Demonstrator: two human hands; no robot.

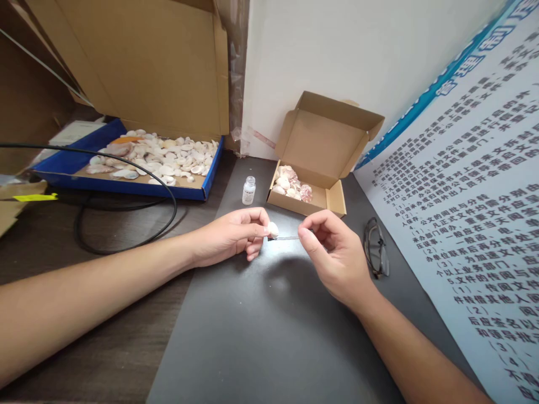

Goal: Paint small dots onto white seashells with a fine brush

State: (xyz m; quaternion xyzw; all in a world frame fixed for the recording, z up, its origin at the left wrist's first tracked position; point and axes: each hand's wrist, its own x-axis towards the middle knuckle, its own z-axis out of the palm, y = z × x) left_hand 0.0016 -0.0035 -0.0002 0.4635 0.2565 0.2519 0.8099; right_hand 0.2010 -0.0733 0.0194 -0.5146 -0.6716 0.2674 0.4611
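Observation:
My left hand (229,238) pinches a small whitish seashell (273,229) between thumb and forefinger above the dark grey mat. Facing it, my right hand (337,258) is closed on a thin, straight stick (288,238) that reaches left, its dark end at the shell's lower edge. Whether that end touches the shell I cannot tell. Just beyond my left hand stands a small clear bottle (249,193) with a label and no cap on it. Behind my hands, an open cardboard box (334,199) has several pinkish and white shells (288,182) in its left part.
At the left, a large blue-edged box (168,192) with a raised lid holds many pale shells. A black cable (172,196) loops in front of it. Folded eyeglasses (376,247) lie right of my right hand, beside a printed poster (471,224).

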